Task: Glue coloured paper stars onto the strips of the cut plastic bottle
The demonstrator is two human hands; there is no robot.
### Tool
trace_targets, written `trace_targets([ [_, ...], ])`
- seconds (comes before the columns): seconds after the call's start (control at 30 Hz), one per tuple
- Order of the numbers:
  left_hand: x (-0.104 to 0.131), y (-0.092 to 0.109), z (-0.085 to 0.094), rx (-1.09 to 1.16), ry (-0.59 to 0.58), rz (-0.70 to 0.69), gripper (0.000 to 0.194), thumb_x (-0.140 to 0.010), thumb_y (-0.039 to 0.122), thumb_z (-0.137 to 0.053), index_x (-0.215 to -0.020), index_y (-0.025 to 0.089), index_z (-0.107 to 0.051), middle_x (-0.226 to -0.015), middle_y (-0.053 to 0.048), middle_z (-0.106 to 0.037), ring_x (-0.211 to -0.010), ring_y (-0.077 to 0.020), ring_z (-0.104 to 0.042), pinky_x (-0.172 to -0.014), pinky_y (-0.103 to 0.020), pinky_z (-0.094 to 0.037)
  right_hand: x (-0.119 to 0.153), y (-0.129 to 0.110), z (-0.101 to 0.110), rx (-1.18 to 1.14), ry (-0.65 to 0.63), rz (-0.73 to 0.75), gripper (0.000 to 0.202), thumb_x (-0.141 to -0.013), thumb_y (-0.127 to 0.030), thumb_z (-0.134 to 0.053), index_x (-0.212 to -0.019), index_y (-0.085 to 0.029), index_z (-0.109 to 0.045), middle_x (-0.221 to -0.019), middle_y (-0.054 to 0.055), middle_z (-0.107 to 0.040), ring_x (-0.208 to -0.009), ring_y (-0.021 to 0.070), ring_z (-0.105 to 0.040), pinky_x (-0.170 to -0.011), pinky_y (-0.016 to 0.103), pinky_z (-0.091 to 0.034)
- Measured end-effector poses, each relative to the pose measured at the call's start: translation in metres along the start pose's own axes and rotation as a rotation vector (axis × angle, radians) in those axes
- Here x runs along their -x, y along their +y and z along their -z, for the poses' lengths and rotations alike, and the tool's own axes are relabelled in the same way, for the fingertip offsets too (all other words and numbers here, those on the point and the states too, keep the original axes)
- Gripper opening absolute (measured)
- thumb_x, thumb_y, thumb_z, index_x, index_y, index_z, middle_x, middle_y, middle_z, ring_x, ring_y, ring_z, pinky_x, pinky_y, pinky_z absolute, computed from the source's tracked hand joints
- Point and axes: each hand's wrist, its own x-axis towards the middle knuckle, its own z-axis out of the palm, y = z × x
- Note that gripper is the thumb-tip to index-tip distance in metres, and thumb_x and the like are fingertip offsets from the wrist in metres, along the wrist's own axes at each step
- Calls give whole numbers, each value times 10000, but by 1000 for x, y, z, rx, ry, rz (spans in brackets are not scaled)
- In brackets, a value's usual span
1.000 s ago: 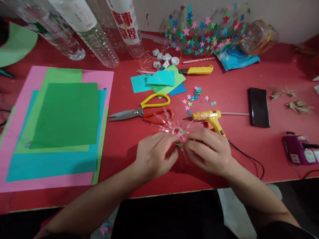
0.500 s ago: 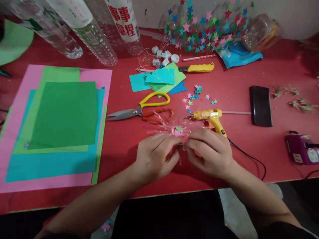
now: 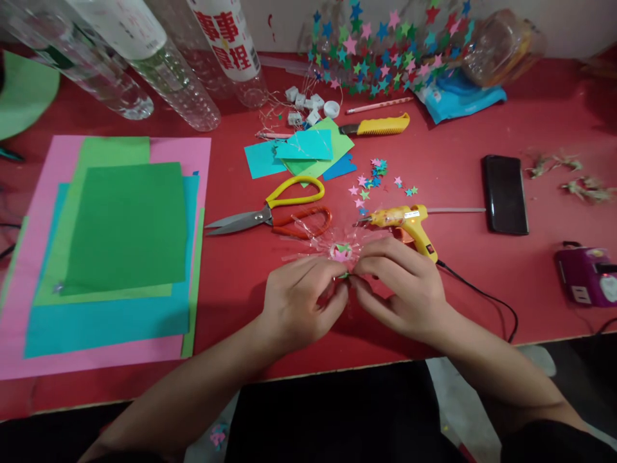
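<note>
1. Green flashes at the fingertips: a small green piece (image 3: 344,275) is pinched between the left hand (image 3: 301,299) and the right hand (image 3: 405,283), thumbs and forefingers nearly meeting, near the middle of the bench's (image 3: 231,283) front edge.
2. Just beyond the knuckles, a clear plastic fringe (image 3: 313,243) fans out its strips, a pink star (image 3: 340,255) and some green at its centre; whether fingers touch the strips, I can't tell.
3. Past the left hand, scissors (image 3: 260,217) point their blades toward the left edge; past the right, a yellow glue gun (image 3: 398,217) lies, nozzle leftward, cord trailing to the front edge.
4. Farther back, tiny stars (image 3: 376,182) scatter, with paper scraps (image 3: 306,145) and a yellow cutter (image 3: 383,125) behind.
5. Out at the front left corner, coloured sheets (image 3: 128,228) overlap; toward the right edge, a black phone (image 3: 505,195) and a purple socket block (image 3: 585,276).
6. Along the back edge: clear bottles (image 3: 229,38) left, a cluster of bigger stars (image 3: 382,31), then a blue packet (image 3: 460,99).
</note>
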Motion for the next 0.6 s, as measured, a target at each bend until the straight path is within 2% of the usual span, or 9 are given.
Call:
trace_targets([
  [0.17,-2,0,5,63,-34,-3,57,-808,169,-565,-841,149,-607,-566,28,-561,-493,-97,-497,-498,-222,-410,0,0,0,-30,0,-50,126,-831,-119,-607,-936,-189,-594,-906,46,-643,-840,156,-617,-726,290,-537],
  [0.37,-4,-1,8,82,-65,34,106,-853,139,-534,-807,168,-625,-615,15,-636,-531,-92,-555,-535,-207,-435,-1,-1,1,-84,-5,-81,111,-855,-125,-578,-928,-202,-608,-916,39,-646,-844,150,-615,-750,296,-531],
  [0.6,-5,0,6,81,-28,112,85,-830,141,-572,-810,171,-650,-602,34,-644,-534,-78,-560,-512,-192,-417,-1,-3,1,-70,29,-121,87,-877,-148,-570,-909,-204,-627,-888,28,-647,-827,143,-611,-759,302,-509],
])
